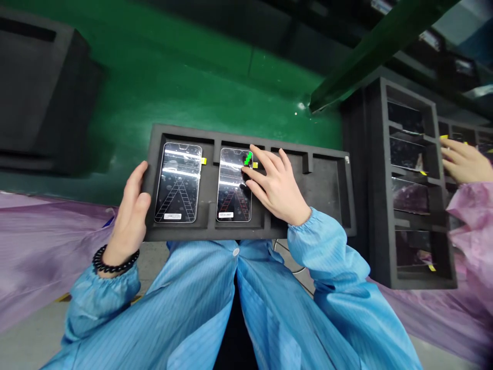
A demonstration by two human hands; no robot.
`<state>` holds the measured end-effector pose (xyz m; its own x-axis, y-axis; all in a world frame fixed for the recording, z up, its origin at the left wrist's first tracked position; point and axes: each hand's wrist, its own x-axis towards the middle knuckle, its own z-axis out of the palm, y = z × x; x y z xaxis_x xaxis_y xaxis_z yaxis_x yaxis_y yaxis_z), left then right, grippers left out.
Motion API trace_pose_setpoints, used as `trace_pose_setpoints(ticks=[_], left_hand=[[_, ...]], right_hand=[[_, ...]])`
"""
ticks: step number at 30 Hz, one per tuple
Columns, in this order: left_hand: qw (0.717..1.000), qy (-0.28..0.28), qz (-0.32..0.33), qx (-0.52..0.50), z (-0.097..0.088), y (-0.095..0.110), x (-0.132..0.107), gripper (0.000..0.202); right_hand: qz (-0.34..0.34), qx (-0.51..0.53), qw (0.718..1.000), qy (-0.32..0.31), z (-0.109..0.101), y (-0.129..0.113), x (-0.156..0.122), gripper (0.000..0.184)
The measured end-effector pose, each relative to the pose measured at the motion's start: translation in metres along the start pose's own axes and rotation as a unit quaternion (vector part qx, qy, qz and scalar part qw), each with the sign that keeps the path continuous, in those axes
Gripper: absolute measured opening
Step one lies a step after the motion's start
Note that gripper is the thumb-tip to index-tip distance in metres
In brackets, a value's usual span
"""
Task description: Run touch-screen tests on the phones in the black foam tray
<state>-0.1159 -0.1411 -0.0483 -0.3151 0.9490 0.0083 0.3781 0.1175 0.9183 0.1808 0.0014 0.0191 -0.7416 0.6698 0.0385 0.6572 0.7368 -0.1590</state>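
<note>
A black foam tray [327, 185] with several slots lies across my lap. A glossy phone screen [178, 183] fills its leftmost slot and a second phone screen [231, 190] fills the slot beside it; the two right slots hold nothing. My left hand [129, 216], with a dark bead bracelet at the wrist, grips the tray's left edge. My right hand [275, 185] rests over the second screen's right edge, fingers spread and touching its upper right corner near a green tab [248, 158]. Small yellow tabs stick out from both screens.
A taller black foam rack [379, 180] with more screens in its slots stands to the right. Another person's hand [464, 162] and pink sleeve reach into it. Green floor lies beyond the tray, a dark foam block [38, 92] at far left, purple fabric on both sides.
</note>
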Motion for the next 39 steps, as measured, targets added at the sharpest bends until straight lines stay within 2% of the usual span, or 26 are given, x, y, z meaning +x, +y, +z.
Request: trace_pose_setpoints(ticks=[18, 28, 31, 35, 39], left_hand=[[1.000, 0.005, 0.017, -0.010, 0.001, 0.000, 0.001, 0.062], [1.000, 0.009, 0.017, -0.024, 0.001, 0.001, 0.001, 0.060], [1.000, 0.009, 0.014, -0.025, 0.002, 0.002, 0.001, 0.060], [1.000, 0.011, 0.007, -0.025, 0.003, 0.003, 0.001, 0.062], [1.000, 0.011, 0.007, -0.017, 0.002, 0.003, 0.002, 0.063]], right_hand=[[-0.099, 0.064, 0.993, -0.015, 0.002, -0.046, -0.026, 0.035], [-0.150, 0.086, 0.985, -0.015, 0.006, -0.063, -0.032, 0.035], [-0.157, 0.109, 0.981, -0.033, 0.004, -0.058, -0.031, 0.036], [-0.171, 0.167, 0.970, -0.047, -0.004, -0.035, -0.013, 0.038], [-0.035, 0.097, 0.995, 0.004, -0.009, -0.011, 0.024, 0.041]])
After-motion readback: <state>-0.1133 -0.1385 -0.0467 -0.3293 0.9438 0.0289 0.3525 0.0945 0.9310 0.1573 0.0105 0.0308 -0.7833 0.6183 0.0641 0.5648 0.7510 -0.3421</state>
